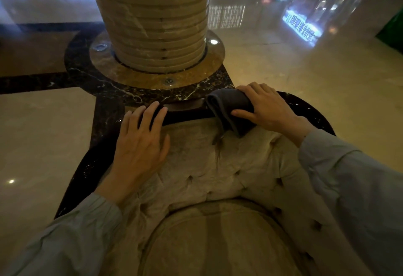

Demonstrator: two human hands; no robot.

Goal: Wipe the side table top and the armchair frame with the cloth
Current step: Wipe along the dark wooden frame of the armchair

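A beige tufted armchair [218, 173] with a glossy dark wooden frame [187, 113] fills the lower middle of the head view. A folded dark grey cloth [231, 108] is draped over the top rail of the frame, right of centre. My right hand [268, 106] presses on the cloth and grips it against the rail. My left hand [139, 142] lies flat on the left part of the backrest, fingers spread over the rail, holding nothing. The side table is not in view.
A large ribbed stone column [157, 20] on a round dark marble base [144, 79] stands just behind the chair. Polished marble floor [305, 68] surrounds it. Something green [392, 27] shows at the right edge.
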